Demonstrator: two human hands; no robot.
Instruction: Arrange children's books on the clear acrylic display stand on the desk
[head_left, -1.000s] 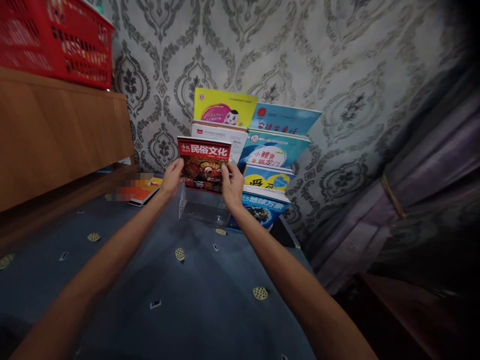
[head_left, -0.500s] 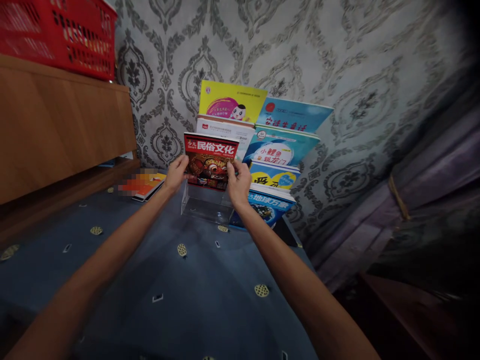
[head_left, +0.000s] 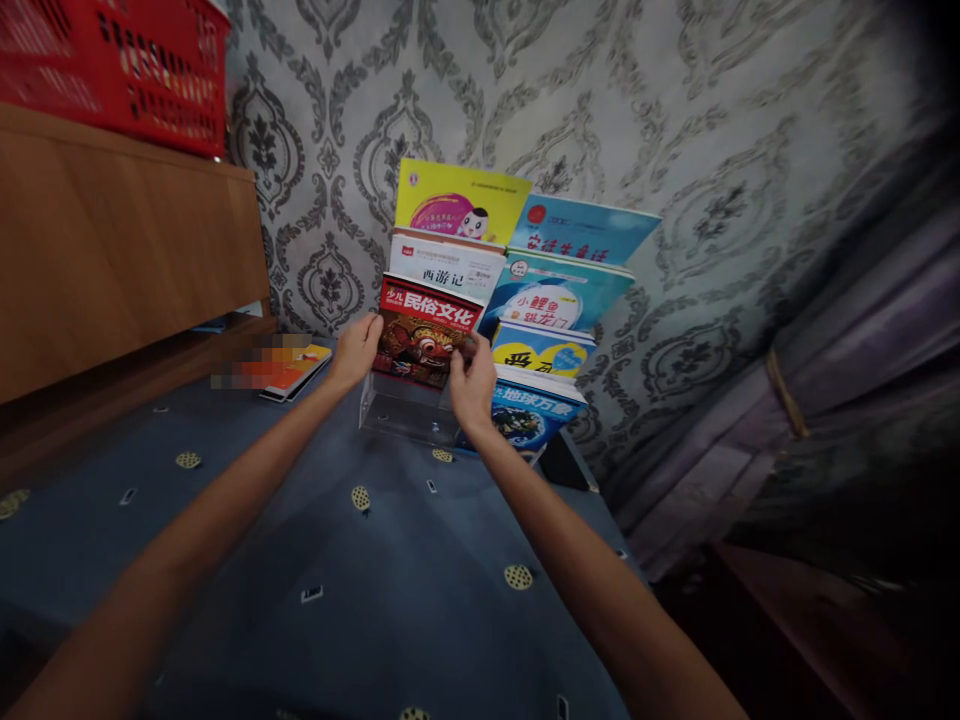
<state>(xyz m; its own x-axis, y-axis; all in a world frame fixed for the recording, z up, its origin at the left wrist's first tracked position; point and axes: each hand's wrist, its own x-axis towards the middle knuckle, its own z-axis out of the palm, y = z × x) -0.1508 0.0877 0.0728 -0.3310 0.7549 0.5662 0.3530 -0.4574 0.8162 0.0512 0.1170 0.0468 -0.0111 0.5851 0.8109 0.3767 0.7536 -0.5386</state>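
Observation:
A red book (head_left: 421, 335) stands in the left column of a clear tiered rack (head_left: 405, 417), in front of a white book (head_left: 439, 268). My left hand (head_left: 357, 350) grips its left edge. On its right edge, my right hand (head_left: 472, 382) has thumb and fingers closed. Behind the white book is a yellow book (head_left: 461, 200). The right column holds a light blue book (head_left: 577, 230), a teal book (head_left: 562, 292), a blue book with a yellow heart (head_left: 544, 355) and a dark blue book (head_left: 529, 415). The rack's lowest left tier shows bare plastic.
Orange books (head_left: 294, 370) lie on the dark blue cloth (head_left: 405, 590) at the left. A red basket (head_left: 161, 75) sits on a wooden cabinet (head_left: 127, 250). Patterned wallpaper is behind the rack, and a tied curtain (head_left: 750, 420) hangs at the right.
The red book has moved slightly right and down and tilted more, uncovering the white book's title. Both hands moved with it.

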